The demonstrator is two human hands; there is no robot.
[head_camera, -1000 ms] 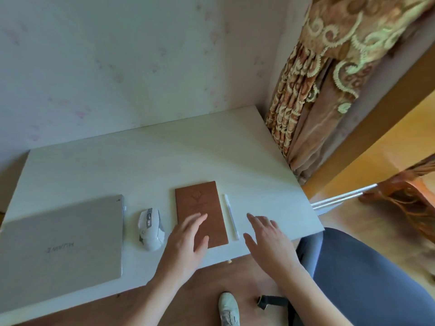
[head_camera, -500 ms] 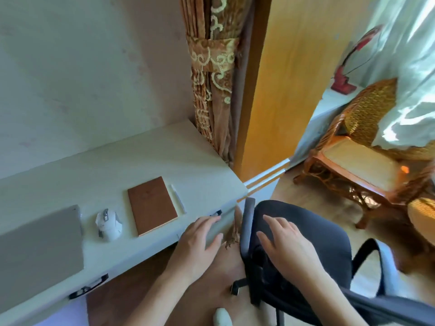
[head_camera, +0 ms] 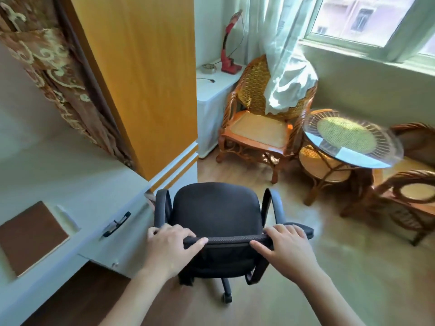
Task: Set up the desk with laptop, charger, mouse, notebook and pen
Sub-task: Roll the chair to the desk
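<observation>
Head camera: both hands rest on the top edge of a black office chair's backrest (head_camera: 219,215), which faces away toward the window. The left hand (head_camera: 168,243) has its grip closed over the edge, fingers curled across the top and thumb pressed along the near side; the right hand (head_camera: 286,245) grips the same edge likewise, fingers over the top, thumb pointing inward along the rim. At the left, the white desk (head_camera: 58,165) carries a brown notebook (head_camera: 28,234) near its front edge, with a white pen (head_camera: 67,217) lying just beside the notebook's right side. A black drawer handle (head_camera: 117,224) shows on the desk's front. No writing or brand can be read.
</observation>
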